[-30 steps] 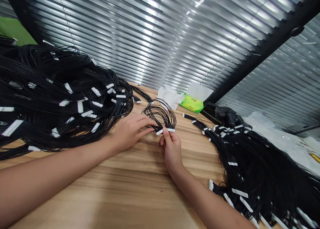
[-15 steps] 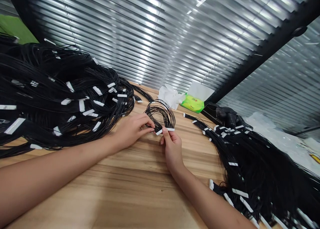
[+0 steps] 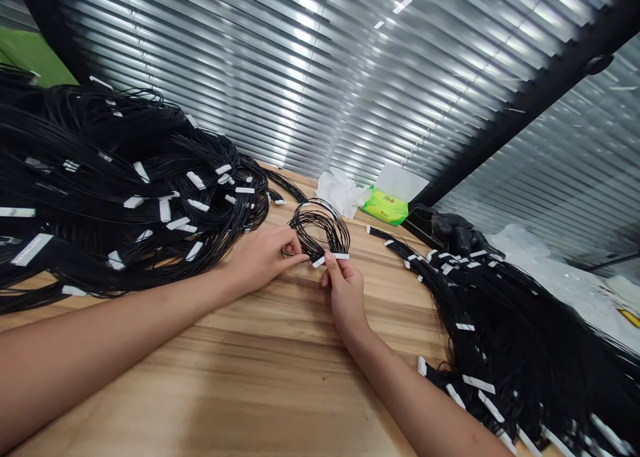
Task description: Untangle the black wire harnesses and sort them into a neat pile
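Thumb and forefinger of the right hand [image 3: 346, 296] pinch a white connector strip [image 3: 336, 256] at the end of a small looped bundle of thin black wires [image 3: 320, 225], which arches up above the wooden table [image 3: 200, 357] between the two hands. The left hand [image 3: 263, 260] has its fingers pressed together and curled at the bundle's near side; their tips are partly hidden, so whether they grip the wires cannot be told. To the left lies a large heap of black wire harnesses [image 3: 115, 190] with white connectors, cut off by the frame edge. A second heap of harnesses [image 3: 500, 330] runs out of the frame at lower right. Beyond the hands are crumpled tissue [image 3: 341, 192] and a green packet [image 3: 385, 206], beside a dark shape [image 3: 453, 229] too shadowed to identify.
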A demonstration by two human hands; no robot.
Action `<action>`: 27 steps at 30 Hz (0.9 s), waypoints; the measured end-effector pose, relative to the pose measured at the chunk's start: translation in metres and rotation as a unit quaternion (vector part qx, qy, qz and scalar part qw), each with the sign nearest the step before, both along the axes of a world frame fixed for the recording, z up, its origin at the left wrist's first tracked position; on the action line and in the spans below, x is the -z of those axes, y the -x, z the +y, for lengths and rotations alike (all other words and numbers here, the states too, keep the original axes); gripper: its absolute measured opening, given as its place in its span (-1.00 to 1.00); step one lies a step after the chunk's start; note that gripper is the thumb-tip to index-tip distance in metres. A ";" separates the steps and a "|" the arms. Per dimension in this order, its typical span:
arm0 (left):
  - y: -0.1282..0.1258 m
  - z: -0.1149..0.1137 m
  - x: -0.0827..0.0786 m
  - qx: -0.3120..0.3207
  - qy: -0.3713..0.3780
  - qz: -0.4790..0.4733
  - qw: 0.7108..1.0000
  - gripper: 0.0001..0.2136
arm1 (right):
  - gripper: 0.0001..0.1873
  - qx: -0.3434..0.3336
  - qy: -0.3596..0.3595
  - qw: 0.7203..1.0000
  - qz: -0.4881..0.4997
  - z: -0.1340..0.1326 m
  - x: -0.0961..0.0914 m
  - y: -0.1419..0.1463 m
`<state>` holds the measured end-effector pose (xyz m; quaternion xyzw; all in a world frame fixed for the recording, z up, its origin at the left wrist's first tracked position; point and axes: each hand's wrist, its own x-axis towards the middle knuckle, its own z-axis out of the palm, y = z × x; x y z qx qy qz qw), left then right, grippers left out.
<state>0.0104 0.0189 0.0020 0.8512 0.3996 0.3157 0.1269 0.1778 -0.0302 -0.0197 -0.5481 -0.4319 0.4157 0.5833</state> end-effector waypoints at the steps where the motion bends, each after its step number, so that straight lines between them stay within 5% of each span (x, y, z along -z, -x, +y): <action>1: 0.000 0.000 0.000 0.001 -0.006 0.004 1.000 -0.73 | -0.58 0.000 -0.002 1.000 0.000 0.000 0.000 0.000; 6: -0.001 -0.001 0.000 0.033 -0.085 0.017 0.996 -0.72 | -0.61 -0.001 -0.003 1.000 0.005 -0.002 0.000 0.000; 10: -0.002 -0.004 0.001 0.117 -0.176 0.010 0.977 -0.66 | -0.59 0.000 -0.015 1.000 0.023 -0.002 0.002 0.001; 14: -0.003 -0.006 0.005 0.197 -0.215 0.016 0.956 -0.67 | -0.60 -0.004 -0.032 0.988 0.151 0.002 0.002 0.000; 19: 0.000 -0.003 0.003 0.131 -0.141 -0.013 0.981 -0.73 | -0.76 -0.089 0.024 0.906 0.412 0.007 -0.004 -0.002; 23: 0.004 0.000 0.003 0.054 -0.131 -0.046 0.989 -0.75 | -0.83 -0.154 0.056 0.838 0.520 0.001 -0.008 -0.002; 27: 0.004 0.004 0.009 0.032 -0.146 -0.067 0.986 -0.78 | -0.73 -0.217 0.077 0.827 0.513 -0.008 -0.011 -0.001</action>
